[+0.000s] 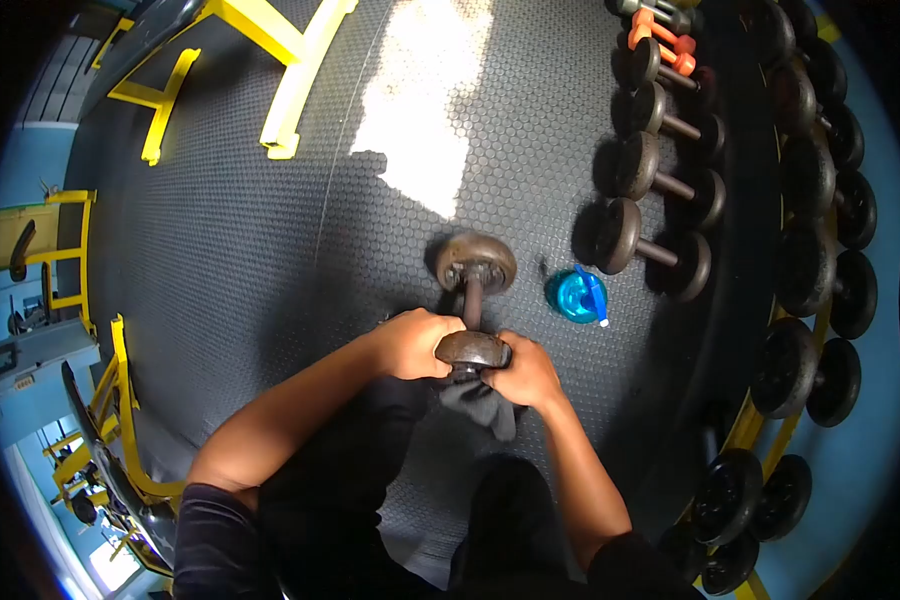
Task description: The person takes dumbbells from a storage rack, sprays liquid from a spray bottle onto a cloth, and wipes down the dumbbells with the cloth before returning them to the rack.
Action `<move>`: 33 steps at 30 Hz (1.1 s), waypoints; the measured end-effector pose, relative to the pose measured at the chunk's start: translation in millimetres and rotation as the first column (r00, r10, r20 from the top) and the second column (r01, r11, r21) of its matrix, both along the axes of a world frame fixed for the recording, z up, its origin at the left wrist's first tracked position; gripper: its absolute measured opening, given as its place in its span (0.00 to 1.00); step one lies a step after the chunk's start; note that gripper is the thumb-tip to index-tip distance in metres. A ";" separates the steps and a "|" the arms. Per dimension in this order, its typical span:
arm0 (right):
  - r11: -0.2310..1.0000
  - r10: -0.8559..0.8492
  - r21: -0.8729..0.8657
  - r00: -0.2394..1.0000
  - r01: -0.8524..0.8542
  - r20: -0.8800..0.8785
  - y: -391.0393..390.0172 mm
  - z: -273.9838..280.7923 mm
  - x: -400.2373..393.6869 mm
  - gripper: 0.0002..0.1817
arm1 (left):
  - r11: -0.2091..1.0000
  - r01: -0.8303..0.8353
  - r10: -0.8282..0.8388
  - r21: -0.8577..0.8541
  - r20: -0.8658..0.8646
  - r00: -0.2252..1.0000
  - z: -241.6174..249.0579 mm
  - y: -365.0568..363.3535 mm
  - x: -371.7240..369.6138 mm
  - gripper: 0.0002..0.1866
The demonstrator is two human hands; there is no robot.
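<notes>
A worn dark dumbbell (pixel 474 303) is in front of me, its far plate over the black floor and its near plate between my hands. My left hand (pixel 417 343) grips the near plate from the left, fingers wrapped round its edge. On the right side of the same plate, my right hand (pixel 525 370) is closed round the rim. A dark grey cloth (pixel 480 408) hangs or lies just below the near plate; which of the two I cannot tell. To the right of the dumbbell is a blue bottle (pixel 576 296) with a blue cap.
Dumbbells (pixel 657 250) line the floor at the right, with orange ones (pixel 662 42) at the far end. Beyond them a yellow rack (pixel 746 428) holds more dumbbells. Yellow-framed equipment (pixel 295 95) stands at the upper left, and more is at the left edge.
</notes>
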State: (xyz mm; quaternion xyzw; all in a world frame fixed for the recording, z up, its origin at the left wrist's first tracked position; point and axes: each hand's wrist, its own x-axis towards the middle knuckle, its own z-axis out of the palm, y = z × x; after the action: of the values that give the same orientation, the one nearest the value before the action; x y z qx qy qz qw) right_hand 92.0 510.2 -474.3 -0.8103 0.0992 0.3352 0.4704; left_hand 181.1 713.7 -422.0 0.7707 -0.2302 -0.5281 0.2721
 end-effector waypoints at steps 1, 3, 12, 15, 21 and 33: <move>1.000 0.010 0.023 0.996 -0.008 -0.085 -6.0 6.8 -2.6 0.23 | 1.000 -0.008 0.008 -0.004 0.001 1.000 -4.1 2.1 -2.9 0.23; 0.989 -0.042 0.131 0.983 0.066 -0.179 -19.6 7.9 -2.3 0.26 | 0.937 -0.276 0.215 -0.213 -0.268 0.939 -28.9 14.0 -10.6 0.25; 0.641 -0.602 0.351 0.730 0.683 -0.322 -51.3 50.7 -27.0 0.28 | 0.781 -0.557 0.495 -0.281 -0.265 0.827 -65.3 20.5 11.9 0.28; 0.456 -0.693 0.418 0.608 0.786 -0.388 -59.7 56.9 -57.6 0.24 | 0.773 -0.567 0.497 -0.285 -0.283 0.820 -61.5 13.7 0.6 0.28; 0.958 -0.207 -0.044 0.790 0.284 0.577 -17.8 31.7 -33.0 0.24 | 0.466 -0.877 0.581 -0.119 -0.706 0.404 -59.1 5.7 2.5 0.40; 0.804 0.590 -0.523 0.493 -0.283 0.639 88.7 13.2 13.6 0.25 | 0.018 -0.998 0.741 0.056 -0.671 -0.024 -74.5 39.8 3.2 0.54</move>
State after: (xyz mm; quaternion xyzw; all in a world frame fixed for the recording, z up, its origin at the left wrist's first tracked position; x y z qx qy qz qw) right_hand 105.7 598.9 -461.1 -0.9391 -0.2690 0.0373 0.2105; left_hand 184.3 753.5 -496.5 0.4505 0.3092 -0.3261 0.7714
